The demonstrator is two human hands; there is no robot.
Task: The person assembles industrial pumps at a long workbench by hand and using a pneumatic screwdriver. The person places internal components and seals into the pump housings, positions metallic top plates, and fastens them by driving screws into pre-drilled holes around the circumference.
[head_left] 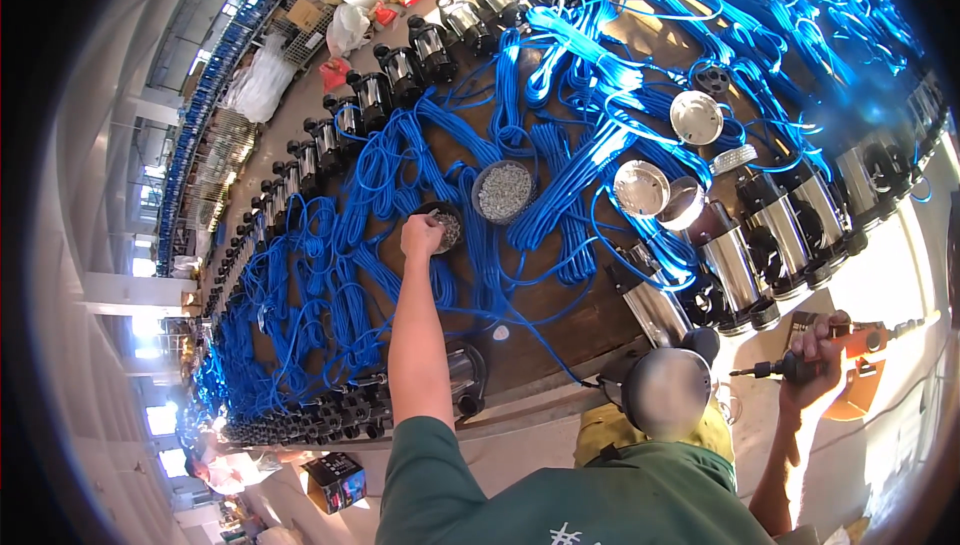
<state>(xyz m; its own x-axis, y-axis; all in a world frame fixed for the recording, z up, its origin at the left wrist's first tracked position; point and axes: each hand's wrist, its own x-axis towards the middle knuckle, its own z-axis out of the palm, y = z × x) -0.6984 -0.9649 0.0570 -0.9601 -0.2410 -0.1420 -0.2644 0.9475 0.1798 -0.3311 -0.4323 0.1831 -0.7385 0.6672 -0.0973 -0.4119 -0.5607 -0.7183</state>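
Note:
My left hand (421, 236) reaches out over the table, its fingers closed together at the rim of a small dark bowl (447, 229) of small metal parts. Whatever the fingertips hold is hidden. Beside that bowl stands a larger tub (503, 193) filled with small grey pieces. Off to the right, my right hand (818, 357) grips an orange and black power screwdriver (858, 342), its bit pointing left. Close to my body is a pump (668, 390) with its round end turned up; a blue cable runs from its side onto the table.
Coiled blue cables (350, 235) cover much of the brown table. Steel and black pumps line its far edge (403, 72) and near right edge (730, 260). Round metal covers (640, 188) lie to the right. A printed box (335, 482) sits on the floor at lower left.

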